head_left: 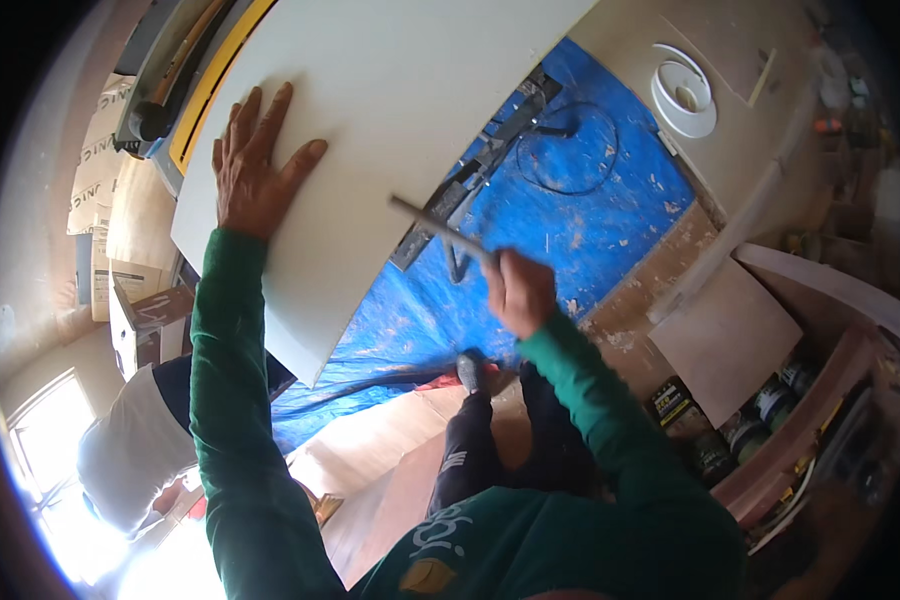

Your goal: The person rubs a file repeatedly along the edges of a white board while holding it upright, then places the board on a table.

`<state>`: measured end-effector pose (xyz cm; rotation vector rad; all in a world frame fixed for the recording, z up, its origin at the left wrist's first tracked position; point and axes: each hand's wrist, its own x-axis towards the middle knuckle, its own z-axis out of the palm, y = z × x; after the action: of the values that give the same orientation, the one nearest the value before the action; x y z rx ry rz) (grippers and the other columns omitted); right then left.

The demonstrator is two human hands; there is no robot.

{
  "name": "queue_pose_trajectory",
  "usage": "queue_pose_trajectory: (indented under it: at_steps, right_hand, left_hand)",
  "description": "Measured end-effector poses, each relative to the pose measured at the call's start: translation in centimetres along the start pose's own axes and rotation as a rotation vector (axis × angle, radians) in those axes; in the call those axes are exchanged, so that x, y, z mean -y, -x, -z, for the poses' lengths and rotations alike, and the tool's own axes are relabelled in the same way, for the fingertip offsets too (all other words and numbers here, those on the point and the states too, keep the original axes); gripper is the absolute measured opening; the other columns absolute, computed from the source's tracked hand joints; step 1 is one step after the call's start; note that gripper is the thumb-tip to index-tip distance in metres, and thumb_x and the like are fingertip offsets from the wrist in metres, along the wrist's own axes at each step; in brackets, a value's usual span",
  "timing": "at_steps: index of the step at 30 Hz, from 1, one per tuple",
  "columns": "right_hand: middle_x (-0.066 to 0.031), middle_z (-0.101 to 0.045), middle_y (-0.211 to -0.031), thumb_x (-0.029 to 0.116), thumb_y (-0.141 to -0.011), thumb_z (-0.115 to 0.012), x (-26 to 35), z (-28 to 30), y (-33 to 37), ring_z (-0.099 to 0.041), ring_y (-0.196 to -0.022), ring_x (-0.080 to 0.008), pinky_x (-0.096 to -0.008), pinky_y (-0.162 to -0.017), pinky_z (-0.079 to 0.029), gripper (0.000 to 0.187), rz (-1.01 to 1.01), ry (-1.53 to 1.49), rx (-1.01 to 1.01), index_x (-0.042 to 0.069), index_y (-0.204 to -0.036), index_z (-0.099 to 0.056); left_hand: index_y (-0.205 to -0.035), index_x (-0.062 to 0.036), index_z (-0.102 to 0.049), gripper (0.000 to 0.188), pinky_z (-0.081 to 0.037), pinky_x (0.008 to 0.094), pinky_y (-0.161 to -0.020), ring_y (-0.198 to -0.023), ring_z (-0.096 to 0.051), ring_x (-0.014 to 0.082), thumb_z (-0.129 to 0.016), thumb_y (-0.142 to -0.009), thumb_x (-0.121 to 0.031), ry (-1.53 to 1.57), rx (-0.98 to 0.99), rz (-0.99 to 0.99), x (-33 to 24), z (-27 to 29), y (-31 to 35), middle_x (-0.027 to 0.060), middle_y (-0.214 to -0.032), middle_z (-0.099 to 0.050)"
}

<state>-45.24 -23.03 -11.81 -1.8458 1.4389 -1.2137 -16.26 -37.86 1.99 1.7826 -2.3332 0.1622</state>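
Observation:
A large white board (420,80) lies in front of me, its long edge slanting from the upper right to a corner near my body. My left hand (258,165) rests flat on it, fingers spread, close to its left edge. In my closed right hand (522,292) is a long, narrow grey file (440,226). The file points up and to the left, its far end over the board near the long edge. Slight blur hides the file's surface, and I cannot tell whether it touches the board.
Blue sheeting (610,180) covers the floor, with a dark metal stand (480,165) and a cable on it. A white roll of strip (684,97) sits at the upper right. Several tins (705,450) stand at the lower right. At left, a person in white (135,450) bends over.

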Motion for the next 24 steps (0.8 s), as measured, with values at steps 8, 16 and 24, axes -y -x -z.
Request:
queue_pose_trajectory:
  at_steps: [8,16,24]
  right_hand:
    - [-0.0192,-0.062,-0.068,0.019,-0.096,-0.057,0.9,2.2,-4.1,-0.065,-0.063,-0.0361,-0.0412,-0.052,-0.051,0.016,-0.047,0.058,-0.121,0.005,-0.091,-0.059]
    - [-0.0223,-0.054,-0.061,0.028,-0.101,-0.049,-0.6,4.0,-13.4,-0.056,-0.057,-0.0430,-0.0454,-0.047,-0.043,0.030,-0.204,0.100,-0.153,0.003,-0.086,-0.054]
    - [-0.0189,-0.056,-0.063,0.019,-0.093,-0.062,0.1,3.4,-4.7,-0.057,-0.058,-0.0409,-0.0466,-0.049,-0.043,0.023,-0.034,0.219,0.005,0.006,-0.078,-0.051]
  left_hand:
    - [-0.144,-0.0267,-0.045,0.074,-0.014,0.0548,-0.115,-0.144,-0.024,0.0367,-0.061,-0.082,-0.063,-0.021,-0.015,0.026,0.1,0.1,0.2,0.0171,-0.151,-0.036]
    - [-0.144,-0.0267,-0.045,0.075,-0.015,0.0554,-0.115,-0.143,-0.025,0.0368,-0.059,-0.082,-0.066,-0.012,-0.029,-0.006,-0.3,-0.3,0.0,0.0165,-0.151,-0.036]
    - [-0.144,-0.0257,-0.045,0.071,-0.014,0.0564,-0.115,-0.143,-0.026,0.0364,-0.063,-0.083,-0.057,-0.002,0.026,0.009,-0.6,-0.2,0.0,0.0142,-0.152,-0.035]
